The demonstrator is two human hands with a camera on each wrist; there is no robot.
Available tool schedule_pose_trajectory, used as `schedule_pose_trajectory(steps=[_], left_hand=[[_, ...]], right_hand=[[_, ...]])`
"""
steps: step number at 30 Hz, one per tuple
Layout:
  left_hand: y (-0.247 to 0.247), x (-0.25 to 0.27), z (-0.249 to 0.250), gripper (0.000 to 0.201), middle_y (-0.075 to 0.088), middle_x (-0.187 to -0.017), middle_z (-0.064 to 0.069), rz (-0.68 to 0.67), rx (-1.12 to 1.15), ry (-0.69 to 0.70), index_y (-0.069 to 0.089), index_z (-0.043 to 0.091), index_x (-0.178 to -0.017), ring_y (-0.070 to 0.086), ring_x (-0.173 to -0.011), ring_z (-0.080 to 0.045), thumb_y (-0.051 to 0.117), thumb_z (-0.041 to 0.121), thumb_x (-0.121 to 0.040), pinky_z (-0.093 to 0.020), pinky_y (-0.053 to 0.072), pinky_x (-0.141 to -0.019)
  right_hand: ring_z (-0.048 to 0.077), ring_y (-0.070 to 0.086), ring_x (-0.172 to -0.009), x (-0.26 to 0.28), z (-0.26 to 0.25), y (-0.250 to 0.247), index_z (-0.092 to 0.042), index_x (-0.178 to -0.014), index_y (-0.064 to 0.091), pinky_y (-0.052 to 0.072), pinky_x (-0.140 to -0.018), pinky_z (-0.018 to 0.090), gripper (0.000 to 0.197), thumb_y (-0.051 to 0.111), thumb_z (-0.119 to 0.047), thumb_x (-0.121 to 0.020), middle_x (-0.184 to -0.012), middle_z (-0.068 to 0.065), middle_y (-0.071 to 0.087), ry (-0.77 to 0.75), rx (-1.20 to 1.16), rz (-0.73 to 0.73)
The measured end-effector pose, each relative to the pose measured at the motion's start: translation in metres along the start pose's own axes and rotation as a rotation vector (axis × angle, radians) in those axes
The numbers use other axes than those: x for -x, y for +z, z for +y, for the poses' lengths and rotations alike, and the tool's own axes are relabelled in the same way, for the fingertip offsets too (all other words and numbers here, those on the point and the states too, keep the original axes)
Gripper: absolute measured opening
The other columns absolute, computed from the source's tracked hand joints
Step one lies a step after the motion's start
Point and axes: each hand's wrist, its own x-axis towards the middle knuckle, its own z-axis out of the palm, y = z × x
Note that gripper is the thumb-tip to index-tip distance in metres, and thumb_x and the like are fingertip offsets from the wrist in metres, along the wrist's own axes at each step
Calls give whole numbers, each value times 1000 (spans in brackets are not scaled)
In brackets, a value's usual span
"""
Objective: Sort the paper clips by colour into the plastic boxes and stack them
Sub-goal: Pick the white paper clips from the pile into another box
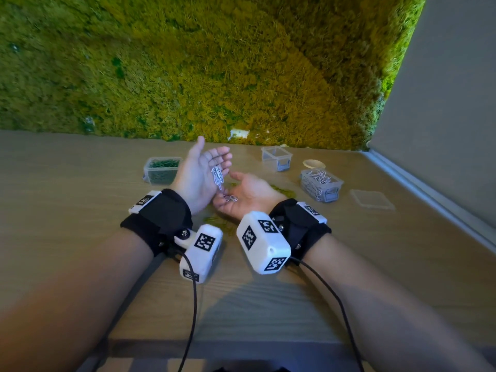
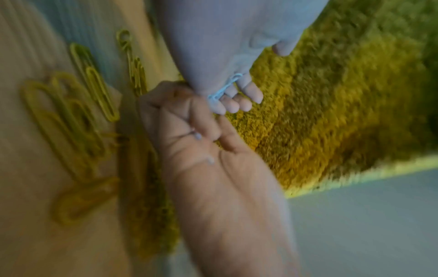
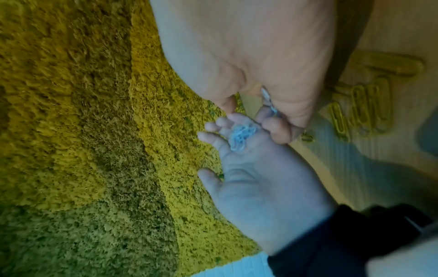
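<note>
cupping white paper clips (image 1: 217, 176) in left hand (image 1: 197, 181) and right hand (image 1: 251, 196).

A: The surface (image 1: 67, 200) shows pale wood grain, matt. And the wall (image 1: 188, 63) at twelve o'clock?
B: Rough, fuzzy moss. The boxes (image 1: 276, 154) are clear plastic, faintly glossy. The white clips (image 1: 218, 175) look smooth-coated, and the wrist straps (image 1: 161, 216) are black cloth.
</note>
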Motion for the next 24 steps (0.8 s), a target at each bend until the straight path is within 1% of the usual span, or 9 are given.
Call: schedule_pose_trajectory(steps=[3, 6, 9, 12, 14, 17, 19, 22, 24], left_hand=[[6, 2, -5, 56, 62, -97, -4, -57, -210, 86, 59, 10, -98, 57, -97, -14, 17, 47, -101, -30, 36, -100], [8, 4, -7, 58, 65, -100, -4, -122, -337, 129, 60, 11, -98, 58, -99, -13, 13, 45, -101, -29, 37, -100], [9, 6, -7, 57, 66, -98, -5, -148, -300, 140, 60, 9, -98, 60, -98, -14, 16, 45, -101, -30, 41, -98], [0, 2, -4, 52, 66, -101, -6, -71, -255, 157, 60, 9, -99, 60, -99, -16, 22, 44, -101, -31, 44, -96], [-10, -1, -1, 42, 65, -109, -3, -26, -348, 129, 61, 14, -100, 58, -105, -14, 28, 38, -102, -34, 40, -101], [-26, -6, 0, 23, 56, -128, 1, -29, -595, -28, 59, 19, -110, 49, -121, -12, 41, 29, -100, -37, 28, -112], [-32, -8, 0, 19, 52, -133, 4, -20, -758, -72, 61, 23, -111, 42, -127, -13, 49, 27, -97, -32, 28, -106], [-32, -8, -2, 25, 45, -128, 6, -54, -879, -143, 58, 22, -118, 38, -121, -13, 51, 17, -94, -30, 25, -94], [-32, -8, -4, 39, 38, -131, 5, -97, -937, -247, 50, 24, -131, 34, -127, -17, 52, 14, -93, -31, 26, -95]], right_hand=[[10, 28, -56, -6, 3, -1, -11, -77, 45, 30, -38, 14, 44, 18, -33, -104, -71, 2, 39, -33, -18, -23], [10, 30, -56, -9, 4, -2, -11, -79, 45, 30, -39, 16, 41, 17, -27, -104, -71, 1, 41, -55, -29, -8], [9, 30, -57, -8, 1, -4, -11, -77, 45, 31, -39, 14, 39, 19, -21, -104, -71, 2, 39, -68, 1, -49], [11, 33, -59, 0, -20, -12, -7, -76, 45, 35, -39, 16, 39, 21, -19, -103, -72, 4, 38, -117, -95, -57], [13, 39, -57, 10, -49, -27, -5, -79, 48, 38, -42, 21, 34, 27, -17, -103, -70, 8, 42, -242, -209, 6], [15, 43, -51, 38, -99, -62, -3, -85, 47, 39, -45, 23, 24, 30, -8, -101, -63, 10, 50, -503, -361, 111], [14, 40, -55, 59, -125, -94, -7, -77, 43, 35, -53, 22, 29, 26, -7, -101, -51, 7, 49, -672, -431, 201], [15, 40, -58, 75, -140, -127, -11, -76, 44, 35, -57, 24, 27, 33, -6, -100, -64, 4, 44, -881, -415, 439], [14, 40, -56, 65, -140, -137, -11, -78, 47, 36, -55, 25, 25, 35, -4, -99, -66, 3, 41, -925, -342, 564]])
